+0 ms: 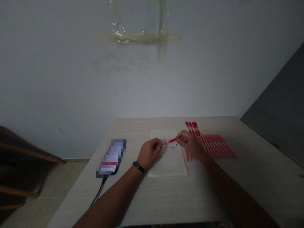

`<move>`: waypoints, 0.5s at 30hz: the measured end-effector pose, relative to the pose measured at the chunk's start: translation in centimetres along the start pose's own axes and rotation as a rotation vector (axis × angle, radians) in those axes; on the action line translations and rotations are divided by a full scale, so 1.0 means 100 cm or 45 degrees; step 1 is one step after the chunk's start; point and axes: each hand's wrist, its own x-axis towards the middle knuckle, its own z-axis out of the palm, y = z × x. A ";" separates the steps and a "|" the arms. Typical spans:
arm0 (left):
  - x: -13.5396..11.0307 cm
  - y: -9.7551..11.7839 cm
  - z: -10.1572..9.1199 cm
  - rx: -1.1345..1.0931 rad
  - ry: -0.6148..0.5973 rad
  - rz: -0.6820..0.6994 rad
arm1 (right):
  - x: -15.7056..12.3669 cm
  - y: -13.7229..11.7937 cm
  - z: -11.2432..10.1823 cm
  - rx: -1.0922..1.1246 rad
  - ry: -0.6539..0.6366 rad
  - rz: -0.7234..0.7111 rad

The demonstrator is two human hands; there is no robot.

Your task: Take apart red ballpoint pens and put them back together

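Observation:
My left hand (150, 151), wearing a dark wristband, pinches the end of a thin red pen refill (164, 144) above a white sheet of paper (166, 166). The fingers of my right hand (188, 142) are closed on a short red pen barrel piece (173, 140). The two parts are in line, the refill's thin tip meeting the barrel piece; whether it enters cannot be made out. Small metallic bits, perhaps springs (173, 147), lie on the sheet beneath my hands. Nearest my right hand is a row of red pens (217, 145), partly hidden by that hand.
A phone (112, 156) with a blurred screen lies at the left of the table (161, 202), its black cable (98, 191) running to the near edge. Several pens (192, 124) at the row's left reach farther back. Behind stands a wall (171, 91) with tape strips (140, 38).

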 end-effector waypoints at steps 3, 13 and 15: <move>0.001 -0.001 0.001 -0.036 0.029 -0.033 | 0.002 0.006 -0.002 0.001 0.068 0.033; 0.001 -0.006 0.001 -0.118 0.071 -0.126 | 0.003 0.002 -0.006 -0.043 0.099 0.029; 0.001 -0.007 0.002 -0.136 0.066 -0.130 | 0.002 0.001 -0.007 -0.042 0.096 0.026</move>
